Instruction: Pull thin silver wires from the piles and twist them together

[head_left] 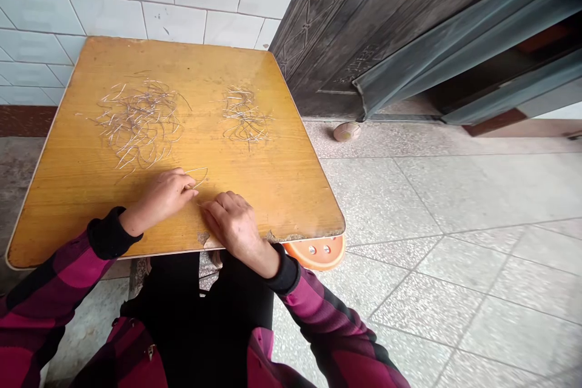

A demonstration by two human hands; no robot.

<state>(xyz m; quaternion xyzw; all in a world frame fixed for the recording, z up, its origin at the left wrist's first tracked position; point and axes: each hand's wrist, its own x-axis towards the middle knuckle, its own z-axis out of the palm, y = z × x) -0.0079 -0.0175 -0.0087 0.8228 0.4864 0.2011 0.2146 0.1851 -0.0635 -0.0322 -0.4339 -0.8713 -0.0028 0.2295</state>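
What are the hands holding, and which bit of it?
The left hand pinches a thin wire away from its bend, which sticks out past the fingers. Whether the right hand grips anything is too small to tell.

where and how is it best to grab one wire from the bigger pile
Probably by a loose wire end at the near edge of the bigger pile, pinched from the near side. Strands there stick out singly, while the middle is a tangle of crossing curves where a grip would likely catch several.
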